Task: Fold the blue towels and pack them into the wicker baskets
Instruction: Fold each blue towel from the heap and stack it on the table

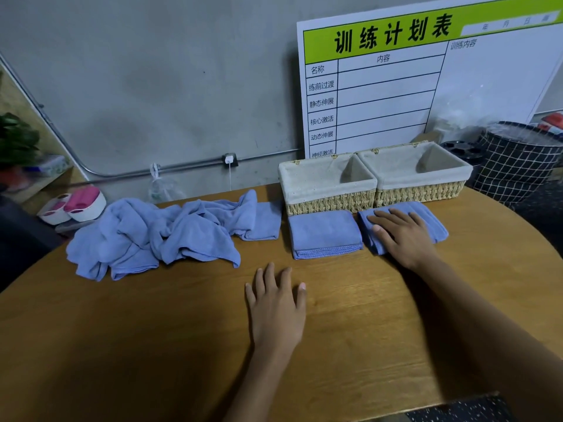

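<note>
- The right hand (pixel 402 236) lies flat, fingers straight and slightly spread, pressing on a folded towel (pixel 434 219) in front of the right basket (pixel 420 190).
- The left hand (pixel 275 306) rests palm down on the bare table (pixel 152 330), fingers straight and a little apart, holding nothing; it is near the table's middle, well apart from any towel.
- A second folded towel (pixel 324 234) lies just left of the first, in front of the left basket (pixel 329 193) and touching its wicker front.
- The two baskets stand side by side, touching, at the table's far edge; both have pale cloth liners, and no towel shows inside them.
- A third folded towel (pixel 266 220) lies left of the left basket, partly under the edge of a crumpled heap of towels (pixel 152 236).
- The heap spreads over the table's far left.
- Behind the baskets a white board (pixel 396 86) with a green header leans on the grey wall.
- Right of the baskets stands a black checked bin (pixel 515 166).
- At far left, beyond the table, sit white and pink containers (pixel 76 204).
</note>
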